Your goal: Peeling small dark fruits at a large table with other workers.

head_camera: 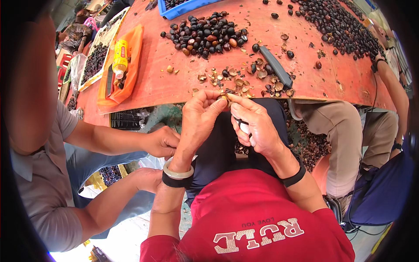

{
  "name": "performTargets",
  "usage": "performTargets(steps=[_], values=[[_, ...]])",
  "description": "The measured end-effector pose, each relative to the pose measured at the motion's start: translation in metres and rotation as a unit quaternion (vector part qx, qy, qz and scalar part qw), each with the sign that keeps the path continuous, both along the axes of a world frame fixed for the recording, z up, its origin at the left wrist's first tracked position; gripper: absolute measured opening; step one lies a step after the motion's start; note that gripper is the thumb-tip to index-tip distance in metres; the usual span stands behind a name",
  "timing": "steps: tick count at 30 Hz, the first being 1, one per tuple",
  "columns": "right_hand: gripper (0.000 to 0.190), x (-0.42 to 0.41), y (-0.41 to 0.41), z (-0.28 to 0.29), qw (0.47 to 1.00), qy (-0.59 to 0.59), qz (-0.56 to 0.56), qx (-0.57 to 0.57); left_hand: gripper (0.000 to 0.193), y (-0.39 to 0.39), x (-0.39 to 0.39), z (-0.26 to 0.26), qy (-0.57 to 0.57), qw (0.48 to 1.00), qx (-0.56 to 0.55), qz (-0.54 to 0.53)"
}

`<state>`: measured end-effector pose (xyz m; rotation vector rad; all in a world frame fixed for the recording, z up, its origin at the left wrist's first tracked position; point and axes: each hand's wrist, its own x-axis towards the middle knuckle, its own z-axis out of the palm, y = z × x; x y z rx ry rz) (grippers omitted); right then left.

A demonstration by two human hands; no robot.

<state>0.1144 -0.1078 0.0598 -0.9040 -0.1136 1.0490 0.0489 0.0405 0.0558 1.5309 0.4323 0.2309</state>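
Note:
At the front edge of the red table, my left hand [203, 116] pinches a small yellowish nut [224, 97] between thumb and fingertips. The fingertips of my right hand [257, 126] meet it from the other side. In my right palm, under the curled fingers, is a white-and-black object [243, 126], mostly hidden. Broken brown shells [240, 82] lie on the table just beyond my fingers. A grey tool handle [276, 67] rests to the right among shells and dark nuts. Further back is a pile of dark, glossy nuts [208, 34].
A large heap of nuts [334, 29] spreads at the far right, near another person's arm [394, 78]. A blue tray [183, 8] stands at the back. On the left are an orange bag [113, 98] and a yellow bottle [120, 57]. A neighbour's hand [162, 142] is close to my left wrist.

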Motion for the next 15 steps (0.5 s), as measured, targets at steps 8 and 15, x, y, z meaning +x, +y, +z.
performTargets(steps=[8,15], values=[[0.036,0.010,-0.007,0.014,0.996,-0.036,0.073,0.047,0.016,0.005,-0.005,0.027,-0.020,0.998,-0.059,-0.009],[0.038,0.005,-0.013,0.016,0.992,-0.019,0.078,0.099,0.019,0.004,-0.010,0.044,-0.017,0.997,-0.059,-0.036]])
